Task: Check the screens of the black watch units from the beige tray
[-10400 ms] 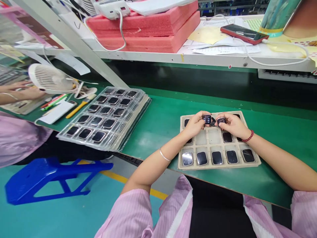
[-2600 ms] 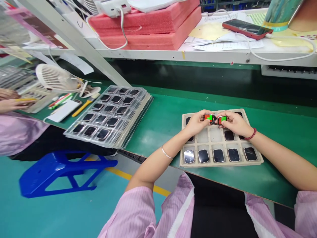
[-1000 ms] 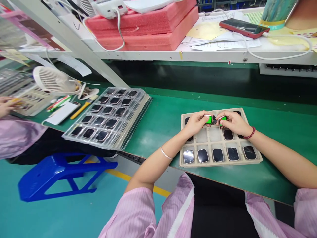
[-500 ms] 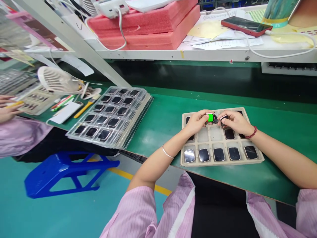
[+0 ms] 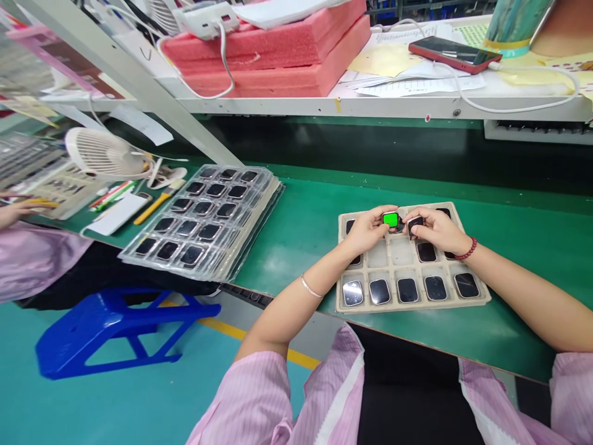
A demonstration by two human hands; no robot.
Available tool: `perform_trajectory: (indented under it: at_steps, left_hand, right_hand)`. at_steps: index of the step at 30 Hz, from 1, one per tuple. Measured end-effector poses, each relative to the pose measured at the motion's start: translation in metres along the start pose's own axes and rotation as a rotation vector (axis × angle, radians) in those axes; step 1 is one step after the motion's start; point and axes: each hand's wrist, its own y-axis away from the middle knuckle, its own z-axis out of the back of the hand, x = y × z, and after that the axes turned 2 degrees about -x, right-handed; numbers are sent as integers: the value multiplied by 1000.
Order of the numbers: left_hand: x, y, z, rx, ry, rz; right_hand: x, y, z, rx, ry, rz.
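Observation:
My left hand (image 5: 369,230) is closed on a smartwatch (image 5: 390,220) whose screen glows solid green. Right beside it, my right hand (image 5: 435,230) grips a second smartwatch (image 5: 414,225) with a dark screen, its thumb on the front. Both hands hover over the far rows of a beige compartment tray (image 5: 373,270). Dark-screened watch bodies sit in the near row, one of them a watch face (image 5: 407,290) in the middle. Two pockets in the middle row hold nothing. My hands and wrists hide part of the far row.
Stacked clear trays (image 5: 204,213) of watch faces stand to the left. Beyond are a yellow-handled brush (image 5: 155,206), a white fan (image 5: 104,151) and a co-worker's hand (image 5: 12,213). A shelf edge (image 5: 287,106) runs above the bench; a blue stool (image 5: 115,324) stands below.
My left thumb has slid lower, so more of the green screen shows. Both hands keep hold of their watches. The whole view has shifted slightly.

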Motion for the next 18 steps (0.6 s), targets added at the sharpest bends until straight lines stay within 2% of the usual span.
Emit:
perform_trajectory:
  at_steps: [6, 9, 12, 18]
  left_hand:
    - [5, -2, 0, 5, -10, -31]
    - [6, -2, 0, -7, -31, -45]
    - [3, -2, 0, -15, -48, -31]
    - [-1, -1, 0, -18, 7, 4]
  right_hand:
    - [-5, -1, 0, -20, 9, 28]
    - [-8, -2, 2, 10, 16, 79]
    - [-12, -3, 3, 41, 23, 110]
    - [-12, -3, 3, 7, 44, 153]
